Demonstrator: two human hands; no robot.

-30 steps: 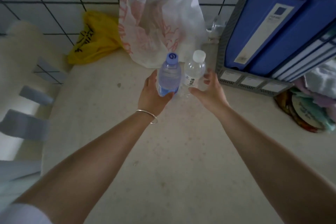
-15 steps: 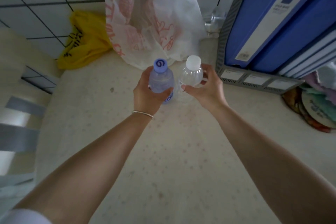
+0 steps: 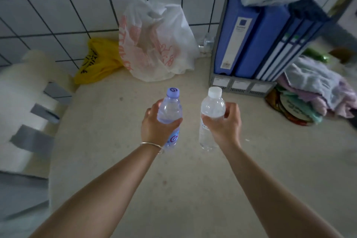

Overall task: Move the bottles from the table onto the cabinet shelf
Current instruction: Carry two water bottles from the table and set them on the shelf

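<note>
My left hand (image 3: 156, 127) grips a blue-tinted water bottle (image 3: 170, 110) with a purple cap, held upright above the beige table (image 3: 193, 179). In my right hand (image 3: 224, 125) is a clear water bottle (image 3: 212, 105) with a white cap, also upright and lifted off the table. The two bottles hang side by side, a small gap between them. A thin bracelet circles my left wrist. No cabinet shelf is in view.
Against the tiled wall lie a white plastic bag (image 3: 156, 44) with red print and a yellow bag (image 3: 98, 60). A grey file rack (image 3: 241, 85) with blue binders (image 3: 251, 40) stands at the right, folded cloths (image 3: 316, 87) beside it. A pale chair (image 3: 25, 102) is at the left.
Both hands closed on the bottles and lifted them off the table toward me, moving apart. The view has tilted up and pulled back.
</note>
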